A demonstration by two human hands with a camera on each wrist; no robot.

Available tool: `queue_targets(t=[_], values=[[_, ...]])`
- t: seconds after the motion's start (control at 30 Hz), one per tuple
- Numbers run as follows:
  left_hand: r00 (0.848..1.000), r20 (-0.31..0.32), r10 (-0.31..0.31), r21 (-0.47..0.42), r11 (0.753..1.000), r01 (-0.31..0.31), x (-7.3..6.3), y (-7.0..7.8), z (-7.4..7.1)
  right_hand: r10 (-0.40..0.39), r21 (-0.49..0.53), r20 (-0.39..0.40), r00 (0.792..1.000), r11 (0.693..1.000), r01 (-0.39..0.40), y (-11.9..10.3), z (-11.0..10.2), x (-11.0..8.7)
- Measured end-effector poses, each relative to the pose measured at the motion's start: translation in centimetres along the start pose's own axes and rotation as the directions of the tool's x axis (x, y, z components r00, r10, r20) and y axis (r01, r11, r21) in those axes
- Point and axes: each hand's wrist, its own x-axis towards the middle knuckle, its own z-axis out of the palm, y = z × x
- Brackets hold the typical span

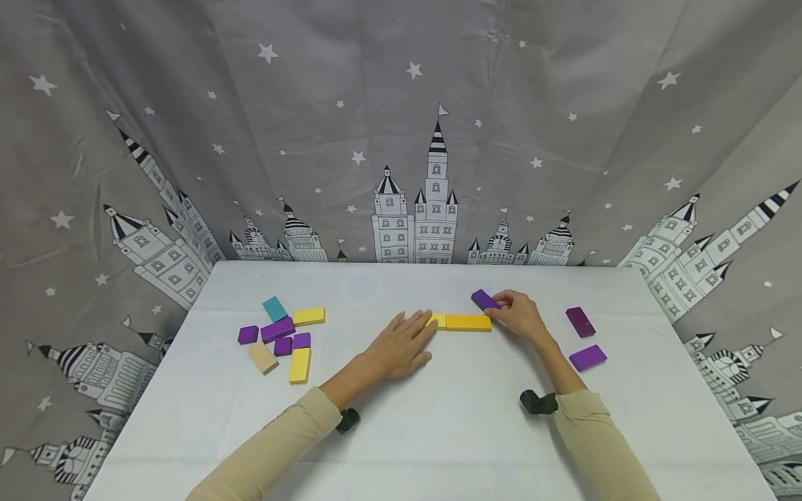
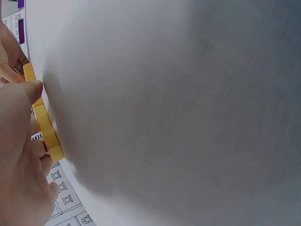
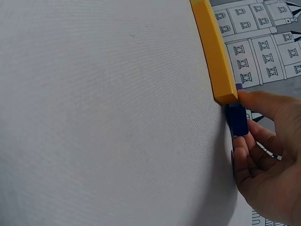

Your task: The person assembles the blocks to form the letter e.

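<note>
- From my station I see a white bench (image 1: 438,438) under the work.
- The left hand (image 1: 401,344), fingers extended, touches the yellow block (image 1: 441,321); the right hand (image 1: 519,314) pinches the purple block (image 1: 484,299).
- The orange block (image 1: 468,323) lies end to end with the yellow one.
- The purple block slants near the orange one's right end; I judge it's being lined up, which calls for a small turn next.

A yellow block (image 1: 440,322) adjoins the orange block (image 1: 468,323); beyond it are a purple block (image 1: 482,298) and a grey curtain (image 1: 514,90) printed with white stars (image 1: 414,70) and black-and-white castles (image 1: 436,209).
</note>
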Motion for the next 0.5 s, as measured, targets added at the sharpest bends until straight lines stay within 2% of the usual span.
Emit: queue_targets(t=[0.27,0.5], values=[[1.000,-0.003,0.002,-0.004,1.000,-0.002,-0.08,0.12,-0.21,-0.006,-0.001,-0.001,1.000,1.000,0.006,0.16,0.10,-0.07],[1.000,-0.002,-0.005,-0.003,1.000,0.005,0.11,0.02,0.16,-0.003,0.002,-0.012,1.000,1.000,0.003,0.31,0.14,-0.23]])
